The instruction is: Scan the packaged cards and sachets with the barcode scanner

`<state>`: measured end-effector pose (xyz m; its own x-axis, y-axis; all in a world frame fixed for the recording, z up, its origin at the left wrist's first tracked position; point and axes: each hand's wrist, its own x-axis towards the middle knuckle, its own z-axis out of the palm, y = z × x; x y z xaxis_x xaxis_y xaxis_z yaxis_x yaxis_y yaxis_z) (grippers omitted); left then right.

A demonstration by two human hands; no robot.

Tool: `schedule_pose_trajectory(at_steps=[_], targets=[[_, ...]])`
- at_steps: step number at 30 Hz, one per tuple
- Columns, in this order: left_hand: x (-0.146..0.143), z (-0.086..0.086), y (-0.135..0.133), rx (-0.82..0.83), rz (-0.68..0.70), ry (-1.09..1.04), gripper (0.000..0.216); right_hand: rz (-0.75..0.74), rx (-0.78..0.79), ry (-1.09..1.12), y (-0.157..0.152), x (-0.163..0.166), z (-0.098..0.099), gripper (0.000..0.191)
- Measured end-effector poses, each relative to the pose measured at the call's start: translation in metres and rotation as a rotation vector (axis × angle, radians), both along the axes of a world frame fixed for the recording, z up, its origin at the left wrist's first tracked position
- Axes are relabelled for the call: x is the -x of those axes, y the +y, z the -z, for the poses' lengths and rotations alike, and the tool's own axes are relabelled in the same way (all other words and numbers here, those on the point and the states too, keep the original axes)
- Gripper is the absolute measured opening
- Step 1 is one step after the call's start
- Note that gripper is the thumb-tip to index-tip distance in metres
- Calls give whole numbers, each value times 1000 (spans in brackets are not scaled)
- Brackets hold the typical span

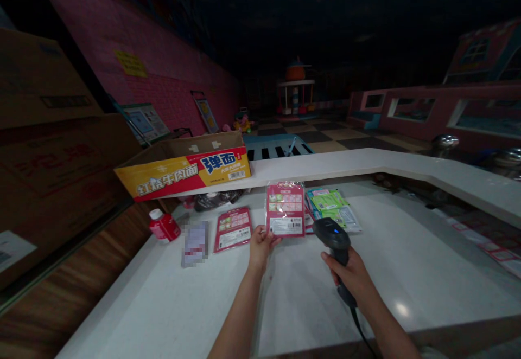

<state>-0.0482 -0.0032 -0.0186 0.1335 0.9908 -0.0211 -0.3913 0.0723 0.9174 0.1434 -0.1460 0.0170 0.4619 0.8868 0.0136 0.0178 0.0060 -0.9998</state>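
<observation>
My left hand (pixel 261 248) pinches the lower left corner of a pink flat packet (pixel 285 210) in clear wrap, held up with its barcode label facing me. Wrapped in my right hand (pixel 353 272) is a black barcode scanner (pixel 332 234) with a small blue light on top; its cord hangs down toward the counter's near edge. The scanner's head points at the packet from the right, apart from it. A similar pink packet (pixel 234 229) lies on the white counter to the left. Behind the scanner, several green and blue packets (pixel 330 202) lie in a pile.
A red bottle with a white cap (pixel 164 226) and a blurred-out pale item (pixel 195 243) are at the counter's left. An open noodle carton (pixel 187 167) rests on the raised white ledge (pixel 325 162). Brown cardboard boxes (pixel 61 174) stack up at far left.
</observation>
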Motion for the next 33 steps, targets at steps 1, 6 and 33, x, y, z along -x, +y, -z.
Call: schedule_pose_trajectory(at_steps=[1, 6, 33], targets=[[-1, 1, 2, -33, -41, -36, 48, -13, 5, -19, -1, 2, -1, 39], [-7, 12, 12, -127, -222, -121, 52, -77, -8, -60, -3, 9, -4, 41], [-13, 19, 11, -101, -284, -14, 44, -110, 68, -83, 18, 28, 1, 35]])
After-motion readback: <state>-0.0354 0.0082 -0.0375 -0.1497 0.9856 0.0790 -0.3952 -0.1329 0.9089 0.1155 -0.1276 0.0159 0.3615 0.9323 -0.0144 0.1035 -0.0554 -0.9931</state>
